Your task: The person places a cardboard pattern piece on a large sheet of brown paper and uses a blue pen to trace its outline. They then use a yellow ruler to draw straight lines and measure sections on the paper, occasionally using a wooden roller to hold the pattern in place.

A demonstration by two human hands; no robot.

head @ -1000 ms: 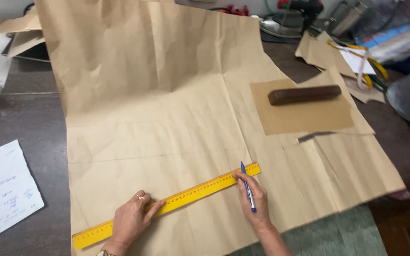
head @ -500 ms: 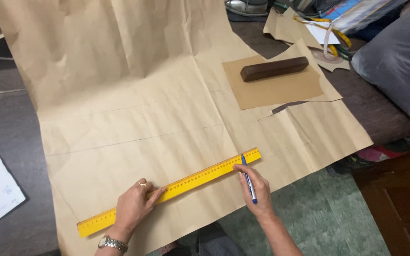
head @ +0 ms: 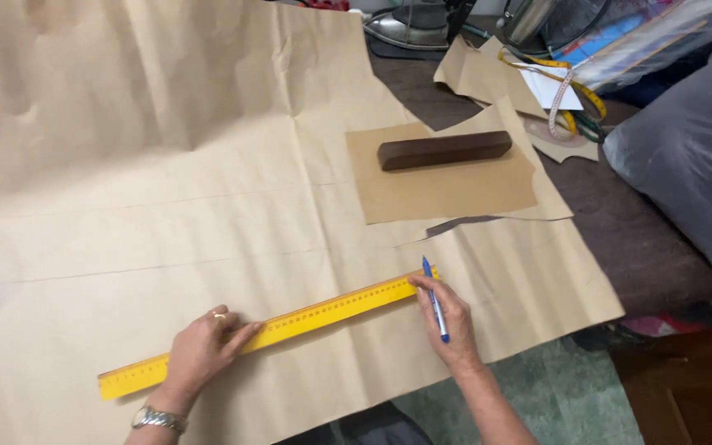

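a long yellow ruler lies slanted across a big sheet of brown paper spread over a dark table, its low end toward the near left and its high end toward the right. the left hand lies flat on top of the ruler near its middle-left stretch, fingers spread and pressing down, palm open and clasping nothing; a ring shows on 1 finger and a silver watch sits on the wrist. the right hand rests at the ruler's right end, its fingers closed around a blue pen, whose upper end points away from the person, just past the tip of the ruler. faint creases run across the sheet above the ruler.

farther back and to the right, a smaller brown paper piece lies on the large sheet, and a dark brown bar rests on it, well apart from both hands. beyond that lie more paper offcuts and a yellow measuring tape. a grey cushion fills the right edge, and a green floor shows below the table's edge.
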